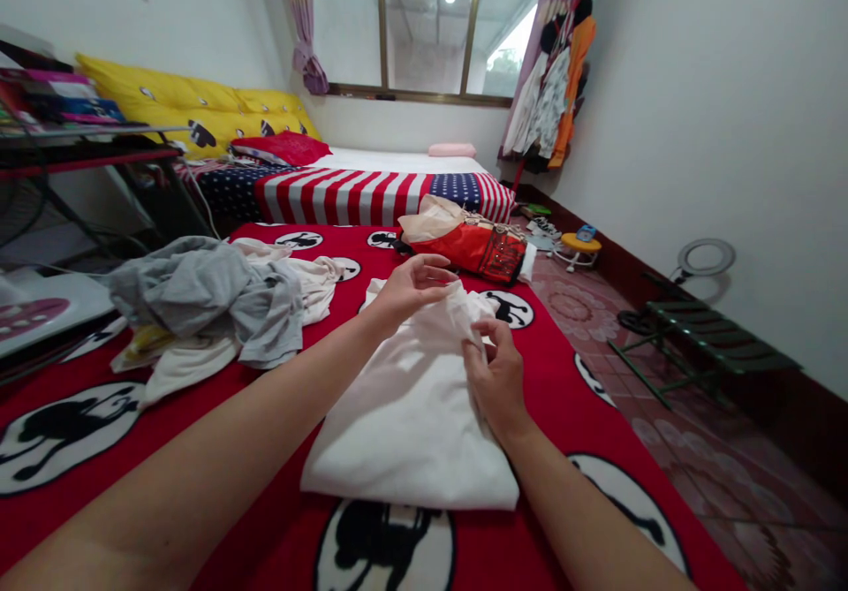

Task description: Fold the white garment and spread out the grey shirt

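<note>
The white cloth (411,432) lies on the red blanket (556,379). The left hand (416,289) is half open, holding nothing; the right hand (498,375) seems to pinch the cloth's side. A hard pull could wrinkle it.

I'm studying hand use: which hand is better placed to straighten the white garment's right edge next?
Right, I'd judge. The right hand is at that edge of the white garment, against the fabric; the left hand is farther off, near the far end.
</note>
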Demonstrator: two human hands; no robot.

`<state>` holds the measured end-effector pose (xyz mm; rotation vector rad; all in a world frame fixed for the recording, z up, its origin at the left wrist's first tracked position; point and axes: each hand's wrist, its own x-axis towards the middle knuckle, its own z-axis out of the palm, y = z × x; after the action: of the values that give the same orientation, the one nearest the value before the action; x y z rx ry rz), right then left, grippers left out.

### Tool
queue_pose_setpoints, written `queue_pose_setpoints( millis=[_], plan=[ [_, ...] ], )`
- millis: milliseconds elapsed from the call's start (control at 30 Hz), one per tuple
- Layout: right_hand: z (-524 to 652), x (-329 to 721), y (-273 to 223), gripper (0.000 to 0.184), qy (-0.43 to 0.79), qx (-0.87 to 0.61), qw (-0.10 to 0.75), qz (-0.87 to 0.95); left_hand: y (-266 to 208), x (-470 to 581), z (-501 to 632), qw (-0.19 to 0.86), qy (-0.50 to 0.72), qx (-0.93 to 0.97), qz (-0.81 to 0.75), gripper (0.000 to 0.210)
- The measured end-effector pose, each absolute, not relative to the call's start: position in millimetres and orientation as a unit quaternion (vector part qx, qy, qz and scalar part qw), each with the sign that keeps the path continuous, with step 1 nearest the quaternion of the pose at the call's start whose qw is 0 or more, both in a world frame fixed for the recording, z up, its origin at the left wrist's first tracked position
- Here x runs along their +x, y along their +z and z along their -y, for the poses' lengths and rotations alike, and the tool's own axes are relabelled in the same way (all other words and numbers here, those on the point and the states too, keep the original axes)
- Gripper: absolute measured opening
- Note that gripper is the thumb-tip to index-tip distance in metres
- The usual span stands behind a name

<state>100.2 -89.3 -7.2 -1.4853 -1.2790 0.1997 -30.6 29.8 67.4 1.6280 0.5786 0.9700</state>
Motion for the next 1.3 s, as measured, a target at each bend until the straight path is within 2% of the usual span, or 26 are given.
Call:
queue_pose_setpoints(
  millis=[67, 133, 233, 300, 433, 567, 667, 833, 1033, 1300],
  plan=[
    [86.7, 106.7, -9.0, 0.024, 0.112, -0.636, 0.561, 0.518, 65.4, -43.4, -30.8, 0.495, 0.419, 0.714, -0.262, 0.054],
    [84.0, 113.4, -11.5, 0.029, 0.117, -0.651, 0.545, 0.515, 60.3, -63.0, -33.1, 0.375, 0.389, 0.763, -0.355, 0.049],
    [80.6, 119.2, -13.9, 0.035, 0.105, -0.675, 0.507, 0.526, 49.4, -97.0, -34.1, 0.179, 0.254, 0.788, -0.532, 0.045],
    [79.2, 119.6, -13.7, 0.038, 0.091, -0.685, 0.483, 0.538, 42.4, -115.4, -31.8, 0.113, 0.162, 0.772, -0.605, 0.052],
    [77.1, 118.8, -12.7, 0.045, 0.068, -0.679, 0.453, 0.573, 31.2, -131.3, -25.5, 0.105, 0.095, 0.769, -0.624, 0.052],
    [75.4, 120.2, -13.1, 0.04, 0.054, -0.654, 0.422, 0.626, 27.1, -129.0, -22.5, 0.103, 0.134, 0.789, -0.591, 0.032],
    [75.5, 119.0, -9.6, 0.039, 0.021, -0.622, 0.452, 0.64, 31.2, -124.6, -19.1, 0.067, 0.201, 0.807, -0.551, 0.019],
    [74.6, 115.4, -1.9, 0.044, -0.066, -0.591, 0.524, 0.61, 36.9, -117.2, -15.7, -0.022, 0.295, 0.815, -0.498, 0.015],
    [64.6, 121.9, -13.8, 0.044, -0.014, -0.625, 0.473, 0.62, 24.0, -112.7, -24.9, -0.009, 0.193, 0.809, -0.556, 0.034],
    [63.9, 122.7, -17.2, 0.044, 0.003, -0.615, 0.472, 0.632, 28.8, -101.5, -26.5, -0.078, 0.208, 0.81, -0.542, 0.044]
  ],
)
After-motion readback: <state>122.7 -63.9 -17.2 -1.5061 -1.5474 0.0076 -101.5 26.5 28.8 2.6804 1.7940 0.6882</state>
